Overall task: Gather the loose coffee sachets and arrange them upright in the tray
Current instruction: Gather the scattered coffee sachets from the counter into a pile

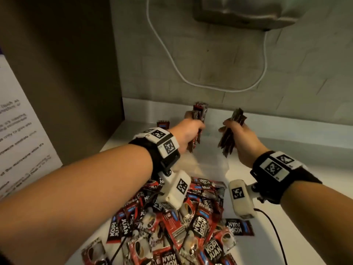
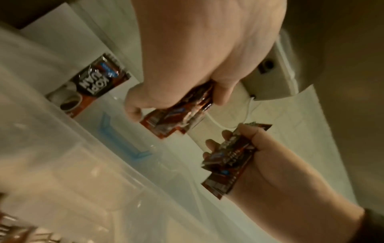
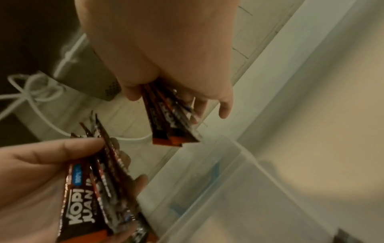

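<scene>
My left hand grips a bundle of several red-and-black coffee sachets, held upright. My right hand grips a second bundle, tilted. Both hang side by side, a little apart, above a clear plastic tray on the white counter. A big pile of loose sachets lies in front of the tray, under my wrists. One single sachet stands at the tray's far left; whether it is inside I cannot tell. The left wrist view shows the left bundle, the right bundle and the tray.
A tiled wall with a looping white cable rises behind the counter, under a wall-mounted unit. A brown panel and a printed notice close off the left. A black wire trails from the right wrist camera.
</scene>
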Demonstrator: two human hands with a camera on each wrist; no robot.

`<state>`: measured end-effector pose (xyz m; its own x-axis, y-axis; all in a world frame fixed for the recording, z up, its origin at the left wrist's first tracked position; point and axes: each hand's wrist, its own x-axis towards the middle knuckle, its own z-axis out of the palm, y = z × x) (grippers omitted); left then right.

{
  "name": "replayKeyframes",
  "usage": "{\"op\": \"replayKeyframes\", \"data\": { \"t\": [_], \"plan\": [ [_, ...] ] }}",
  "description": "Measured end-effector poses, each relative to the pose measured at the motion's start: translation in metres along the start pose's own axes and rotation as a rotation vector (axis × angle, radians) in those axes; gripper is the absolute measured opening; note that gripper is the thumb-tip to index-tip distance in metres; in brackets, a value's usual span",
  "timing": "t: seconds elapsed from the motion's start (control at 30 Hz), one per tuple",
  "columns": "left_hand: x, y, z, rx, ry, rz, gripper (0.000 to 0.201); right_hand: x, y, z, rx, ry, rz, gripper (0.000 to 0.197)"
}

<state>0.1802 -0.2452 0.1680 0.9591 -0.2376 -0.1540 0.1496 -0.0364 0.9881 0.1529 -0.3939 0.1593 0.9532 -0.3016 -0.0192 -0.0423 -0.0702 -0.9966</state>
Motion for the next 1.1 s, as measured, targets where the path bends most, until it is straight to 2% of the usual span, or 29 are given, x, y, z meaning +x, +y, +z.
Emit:
{"op": "replayKeyframes", "data": {
  "t": [0.1, 0.13, 0.17, 0.27, 0.3, 0.43, 0.53, 0.63, 0.7, 0.8, 0.9, 0.97, 1.03, 1.1],
  "plan": [
    [0.021, -0.01, 0.015, 0.099, -0.024, 0.008, 0.023, 0.017, 0.013, 0.002, -0.101, -0.056, 0.026, 0.036],
    [0.026, -0.014, 0.019, 0.137, -0.023, 0.034, 0.022, 0.019, 0.017, 0.003, -0.127, -0.082, 0.038, 0.04],
    [0.032, -0.019, 0.023, 0.172, -0.025, 0.047, 0.021, 0.022, 0.021, 0.003, -0.145, -0.112, 0.05, 0.041],
    [0.041, -0.035, 0.033, 0.259, -0.061, 0.024, 0.048, 0.027, 0.033, 0.005, -0.167, -0.159, 0.081, 0.032],
    [0.045, -0.039, 0.035, 0.28, -0.072, 0.031, 0.05, 0.03, 0.039, 0.004, -0.169, -0.154, 0.077, 0.035],
    [0.057, -0.05, 0.043, 0.327, -0.181, -0.046, 0.048, 0.032, 0.048, 0.002, -0.151, -0.138, 0.09, 0.061],
    [0.07, -0.057, 0.048, 0.39, -0.19, -0.105, 0.061, 0.037, 0.057, 0.0, -0.109, -0.149, 0.087, 0.082],
    [0.057, -0.047, 0.046, 0.511, -0.251, -0.113, 0.065, 0.043, 0.067, -0.004, -0.115, -0.16, 0.062, 0.087],
    [0.053, -0.047, 0.047, 0.632, -0.286, -0.111, 0.075, 0.046, 0.071, -0.006, -0.134, -0.172, 0.052, 0.091],
    [0.053, -0.046, 0.048, 0.775, -0.287, -0.084, 0.081, 0.049, 0.072, -0.006, -0.19, -0.184, 0.061, 0.094],
    [0.054, -0.044, 0.049, 0.82, -0.281, -0.07, 0.078, 0.059, 0.083, -0.009, -0.256, -0.205, 0.075, 0.095],
    [0.053, -0.044, 0.051, 0.833, -0.28, -0.062, 0.081, 0.073, 0.098, -0.018, -0.233, -0.256, 0.111, 0.109],
    [0.05, -0.045, 0.053, 0.831, -0.289, -0.052, 0.083, 0.065, 0.091, -0.022, -0.201, -0.31, 0.156, 0.117],
    [0.046, -0.044, 0.052, 0.809, -0.292, -0.039, 0.088, 0.045, 0.069, -0.02, -0.169, -0.335, 0.169, 0.11]
  ]
}}
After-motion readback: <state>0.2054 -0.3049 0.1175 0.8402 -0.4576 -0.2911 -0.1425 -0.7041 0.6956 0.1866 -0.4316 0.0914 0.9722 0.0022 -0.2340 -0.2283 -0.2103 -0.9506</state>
